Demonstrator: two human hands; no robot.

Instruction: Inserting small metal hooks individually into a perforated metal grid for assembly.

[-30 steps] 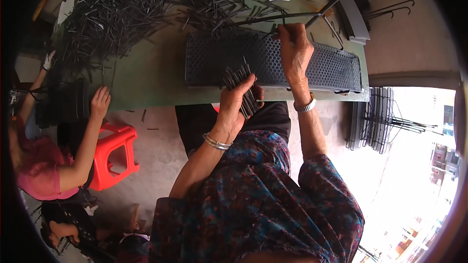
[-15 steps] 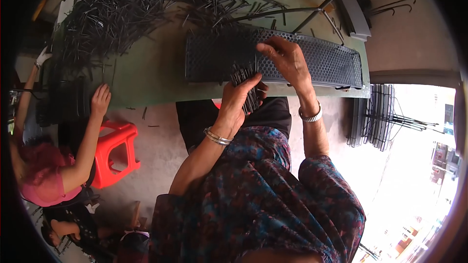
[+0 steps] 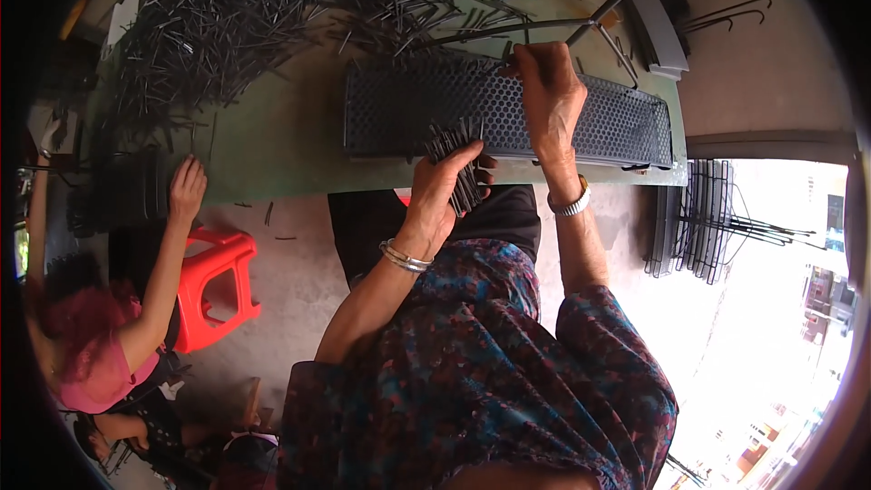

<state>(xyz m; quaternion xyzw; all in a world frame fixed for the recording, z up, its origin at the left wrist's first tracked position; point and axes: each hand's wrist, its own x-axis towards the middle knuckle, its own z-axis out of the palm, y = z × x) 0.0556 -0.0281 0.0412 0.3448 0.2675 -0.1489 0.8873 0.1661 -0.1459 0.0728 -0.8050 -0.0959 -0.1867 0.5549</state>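
Note:
My left hand (image 3: 438,181) is closed round a bundle of thin dark rods (image 3: 464,177), their ends sticking up past the thumb. It is at the near edge of a long black tray (image 3: 472,95) covered in small round holes. Over the tray's far side, my right hand (image 3: 552,95) is closed with thumb and forefinger pinched together; whatever they hold is too small and dark to make out. The tray lies lengthwise along the near edge of the green table (image 3: 281,141).
A large heap of loose dark rods (image 3: 263,18) covers the table's far left. Bent metal bars (image 3: 594,20) stand behind the tray. On the left a co-worker's hand (image 3: 188,183) rests at the table edge, above a red plastic stool (image 3: 218,290). Wire racks (image 3: 712,218) stand at right.
My right hand has moved away from me, toward the tray's far edge, and its fingers have turned down and closed together. My left hand stays put with the rods. The co-worker has shifted slightly.

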